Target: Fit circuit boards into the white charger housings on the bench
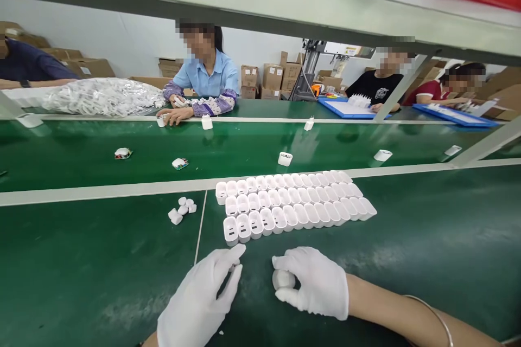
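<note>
Both hands wear white gloves over the green bench. My left hand (205,295) is at the lower middle, its thumb and forefinger a little apart, with nothing clearly visible between them. To its right, my right hand (313,282) curls thumb and fingers around a small round, translucent white piece (284,280), whose exact kind I cannot make out. Just beyond both hands stand three rows of white plastic charger housings (255,224), their open tops facing up and slots showing inside. A little pile of white blocks (183,210) lies beyond my left hand, left of the rows.
Past a pale rail (101,190), a green conveyor belt carries circuit boards (179,164) and white housings (285,159). Several co-workers sit across it; one in a blue shirt (211,78) handles white parts. Blue trays (345,108) and a bulging plastic bag (106,96) are there. A shelf beam (260,8) crosses overhead.
</note>
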The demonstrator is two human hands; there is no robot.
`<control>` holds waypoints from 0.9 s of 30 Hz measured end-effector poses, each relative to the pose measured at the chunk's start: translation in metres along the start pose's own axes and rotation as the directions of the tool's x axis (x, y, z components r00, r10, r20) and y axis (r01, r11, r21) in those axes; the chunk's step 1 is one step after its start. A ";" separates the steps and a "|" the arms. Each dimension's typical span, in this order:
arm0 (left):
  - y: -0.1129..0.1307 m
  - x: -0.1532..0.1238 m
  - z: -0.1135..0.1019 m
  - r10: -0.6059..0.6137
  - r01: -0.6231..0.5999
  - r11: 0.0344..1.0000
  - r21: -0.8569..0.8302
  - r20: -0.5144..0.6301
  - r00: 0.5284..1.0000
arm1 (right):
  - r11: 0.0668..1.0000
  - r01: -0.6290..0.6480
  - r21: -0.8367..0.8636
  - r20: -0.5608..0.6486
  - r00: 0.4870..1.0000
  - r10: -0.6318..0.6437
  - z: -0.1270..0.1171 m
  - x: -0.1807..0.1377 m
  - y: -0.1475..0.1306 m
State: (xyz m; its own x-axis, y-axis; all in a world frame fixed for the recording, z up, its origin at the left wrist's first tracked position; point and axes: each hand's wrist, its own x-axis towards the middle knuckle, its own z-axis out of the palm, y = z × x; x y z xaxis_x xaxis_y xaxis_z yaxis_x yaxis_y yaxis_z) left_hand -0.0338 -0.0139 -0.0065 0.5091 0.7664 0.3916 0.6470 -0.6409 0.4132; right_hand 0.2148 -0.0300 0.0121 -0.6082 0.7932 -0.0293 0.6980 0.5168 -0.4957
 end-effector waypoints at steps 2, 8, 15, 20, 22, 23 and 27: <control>0.001 0.001 -0.003 0.009 -0.008 1.000 0.009 -0.011 1.000 | 0.990 0.086 0.109 -0.054 0.995 -0.080 -0.001 -0.002 -0.002; -0.004 0.002 -0.002 0.019 -0.019 0.999 0.037 -0.008 1.000 | 0.912 0.315 0.262 -0.081 0.949 -0.305 0.003 -0.002 -0.001; 0.009 0.005 0.001 0.209 -0.239 0.962 0.135 0.208 0.956 | 0.841 0.200 0.503 -0.433 0.900 0.046 0.001 -0.009 0.018; 0.037 0.020 0.005 0.481 -0.546 0.835 -0.070 0.576 0.661 | 0.818 0.231 0.526 -0.530 0.842 0.103 0.000 -0.011 0.020; 0.038 0.022 0.009 0.454 -0.521 0.851 -0.063 0.586 0.671 | 0.866 0.270 0.421 -0.583 0.812 0.030 0.002 -0.011 0.020; 0.037 0.022 0.011 0.400 -0.476 0.879 -0.007 0.555 0.730 | 0.895 0.273 0.354 -0.608 0.794 -0.002 0.004 -0.011 0.021; 0.035 0.021 0.014 0.425 -0.469 0.883 -0.032 0.481 0.767 | 0.956 0.186 0.225 -0.661 0.750 0.010 0.009 -0.010 0.025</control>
State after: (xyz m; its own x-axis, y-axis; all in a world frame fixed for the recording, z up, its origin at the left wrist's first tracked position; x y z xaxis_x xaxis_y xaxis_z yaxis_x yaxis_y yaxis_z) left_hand 0.0069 -0.0198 0.0045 0.9382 0.3366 0.0807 0.3145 -0.9264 0.2071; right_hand 0.2348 -0.0281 -0.0077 -0.1993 0.8129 0.5473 0.4694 0.5695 -0.6748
